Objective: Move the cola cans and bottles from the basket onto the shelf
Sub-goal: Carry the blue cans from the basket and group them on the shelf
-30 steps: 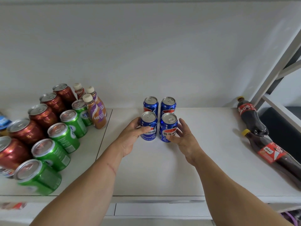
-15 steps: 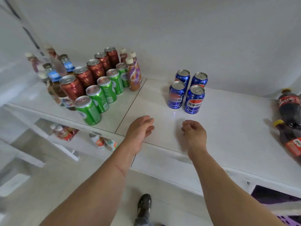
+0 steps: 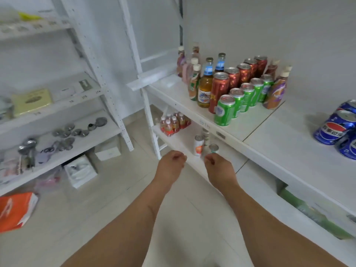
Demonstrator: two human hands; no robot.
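Left hand, right hand: loosely curled, empty. Risk: blue cola cans stand packed on shelf; a nudge could topple them.

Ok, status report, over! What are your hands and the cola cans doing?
Left hand, right hand empty, loosely curled. Blue cola cans on shelf. Basket out of view.

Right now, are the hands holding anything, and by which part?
Nothing. The left hand and right hand are loosely curled and empty, off the shelf; the blue cans stand there untouched.
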